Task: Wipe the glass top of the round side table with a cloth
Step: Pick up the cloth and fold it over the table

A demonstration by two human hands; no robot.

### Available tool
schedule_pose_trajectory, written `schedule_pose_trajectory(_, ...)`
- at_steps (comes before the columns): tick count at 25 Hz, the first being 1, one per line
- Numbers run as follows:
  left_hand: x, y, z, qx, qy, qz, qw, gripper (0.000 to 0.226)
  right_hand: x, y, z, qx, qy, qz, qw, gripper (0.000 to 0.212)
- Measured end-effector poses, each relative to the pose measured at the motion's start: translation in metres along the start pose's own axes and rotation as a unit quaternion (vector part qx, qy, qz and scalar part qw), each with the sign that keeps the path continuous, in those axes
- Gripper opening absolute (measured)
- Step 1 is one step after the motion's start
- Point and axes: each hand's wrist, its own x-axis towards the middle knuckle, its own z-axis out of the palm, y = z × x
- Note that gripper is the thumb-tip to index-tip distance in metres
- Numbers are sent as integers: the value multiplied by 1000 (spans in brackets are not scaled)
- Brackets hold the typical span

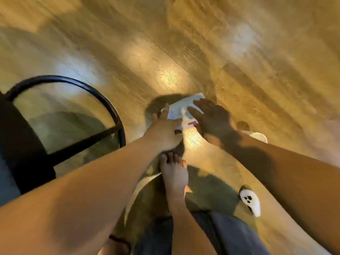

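The round side table (112, 107), with a black metal rim and a glass top, stands at the left. To its right, a white cloth (177, 109) with a small purple mark is held low over the wooden floor, apart from the table. My left hand (163, 133) grips the cloth's near left edge. My right hand (209, 118), in shadow, has its fingers spread and rests on the cloth's right side. The frame is motion-blurred, so the finer grip detail is unclear.
My bare foot (174, 173) stands on the floor just below the hands. A white slipper with a dark face pattern (250, 199) lies at the right, and another white item (258, 136) shows behind my right forearm. A dark object (20, 144) covers the table's left side.
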Motion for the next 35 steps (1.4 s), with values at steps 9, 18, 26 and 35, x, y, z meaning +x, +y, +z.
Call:
schedule_pose_trajectory(9, 52, 5, 3, -225, 143, -72, 961, 13, 54, 20, 71, -57, -268, -27, 961, 29)
schedule_pose_trajectory(18, -277, 12, -145, -522, 336, -31, 783, 55, -76, -167, -225, 378, 36, 25, 925, 52)
schedule_pose_trajectory(26, -483, -110, -111, -634, 410, -53, 654, 15, -101, -408, -242, 561, -63, -31, 825, 24)
schedule_pose_trajectory(35, -502, -179, 9, -669, 452, -11, 590, 21, -96, -480, -157, 526, -122, -148, 829, 28)
